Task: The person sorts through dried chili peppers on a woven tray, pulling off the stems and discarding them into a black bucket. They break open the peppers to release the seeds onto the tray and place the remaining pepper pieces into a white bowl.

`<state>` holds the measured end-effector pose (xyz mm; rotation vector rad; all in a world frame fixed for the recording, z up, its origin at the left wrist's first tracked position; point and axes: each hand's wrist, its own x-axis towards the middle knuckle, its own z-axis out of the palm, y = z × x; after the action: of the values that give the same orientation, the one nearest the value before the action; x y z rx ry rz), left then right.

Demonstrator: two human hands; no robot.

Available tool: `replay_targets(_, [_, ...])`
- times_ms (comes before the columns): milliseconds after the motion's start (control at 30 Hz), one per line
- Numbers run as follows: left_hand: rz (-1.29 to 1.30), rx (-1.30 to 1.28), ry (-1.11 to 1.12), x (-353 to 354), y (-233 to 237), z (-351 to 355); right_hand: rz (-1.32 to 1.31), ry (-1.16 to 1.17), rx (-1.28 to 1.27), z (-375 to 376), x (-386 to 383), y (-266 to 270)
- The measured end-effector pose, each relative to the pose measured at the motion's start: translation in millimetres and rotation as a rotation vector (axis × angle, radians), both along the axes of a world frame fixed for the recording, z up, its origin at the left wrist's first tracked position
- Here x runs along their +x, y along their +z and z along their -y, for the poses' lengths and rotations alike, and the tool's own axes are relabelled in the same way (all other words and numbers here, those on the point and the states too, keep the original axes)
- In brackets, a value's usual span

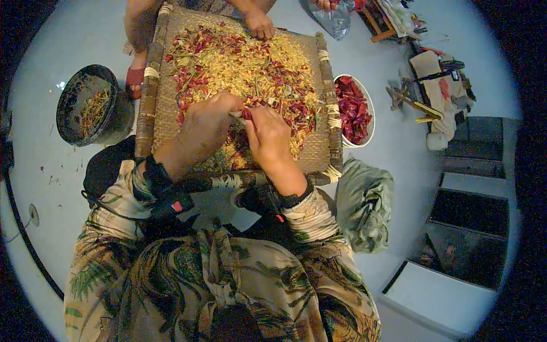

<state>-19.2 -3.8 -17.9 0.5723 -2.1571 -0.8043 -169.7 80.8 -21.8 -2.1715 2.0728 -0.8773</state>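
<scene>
A woven tray [313,154] with a wooden frame carries a layer of yellow seeds, red dried chili pieces and stems. Over its near half my two hands meet. My right hand [269,134] is closed, pinching a small red chili piece [246,114] between thumb and fingers. My left hand [212,117] is closed against the same piece from the left, its fingertips touching a pale stem end. The backs of my hands hide part of the grip.
A black bucket [117,122] with stems stands left of the tray. On the right are a white bucket [354,111] of red chili pieces and a green sack [364,205]. Another person's hand [260,25] rests at the tray's far side. Dark shelving [470,211] is far right.
</scene>
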Motion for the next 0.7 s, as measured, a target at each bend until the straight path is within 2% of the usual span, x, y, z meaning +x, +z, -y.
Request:
replay_targets(200, [-0.173,0.5,-0.163,-1,-5,3,0.193,0.137,-0.069,-2,-3,4])
replay_targets(400, [-0.226,0.964,-0.336,3,-5,11,0.45,0.222,0.062,-5,-7,13])
replay_targets(633, [-0.314,1.418,-0.501,6,-9,17,0.861,0.164,0.275,-12,-9,15])
replay_targets(700, [-0.411,1.433,-0.588,9,-11,24,0.922,0.151,0.32,-10,-19,5])
